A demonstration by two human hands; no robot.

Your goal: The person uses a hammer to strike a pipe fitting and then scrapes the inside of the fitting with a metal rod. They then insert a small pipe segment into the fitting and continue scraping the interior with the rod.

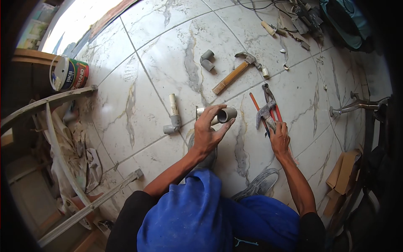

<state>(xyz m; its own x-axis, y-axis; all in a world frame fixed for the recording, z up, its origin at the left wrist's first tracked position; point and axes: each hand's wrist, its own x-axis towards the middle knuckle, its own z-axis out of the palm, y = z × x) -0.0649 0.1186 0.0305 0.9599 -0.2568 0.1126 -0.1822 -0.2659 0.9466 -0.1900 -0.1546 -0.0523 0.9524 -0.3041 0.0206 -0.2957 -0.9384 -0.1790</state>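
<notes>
My left hand [206,133] is closed around a grey plastic pipe fitting [229,113], its round open end facing up toward me. A piece of white pipe partly shows behind my fingers. On the right, my right hand [280,140] grips a claw hammer [265,111] close below its metal head. The hammer head lies over red-handled pliers [266,89] on the floor. A second claw hammer [231,77] with a wooden handle lies farther forward. To the left rests a grey elbow with a short white pipe [173,113] in it; another grey elbow fitting [207,60] lies ahead.
Marble-patterned floor tiles [161,63] spread around my feet. A paint bucket [69,73], a metal frame [58,138] and crumpled sheeting [90,164] are at left. At right are a faucet [357,105] and cardboard [342,174]; a power tool with cables [306,19] lies at the back.
</notes>
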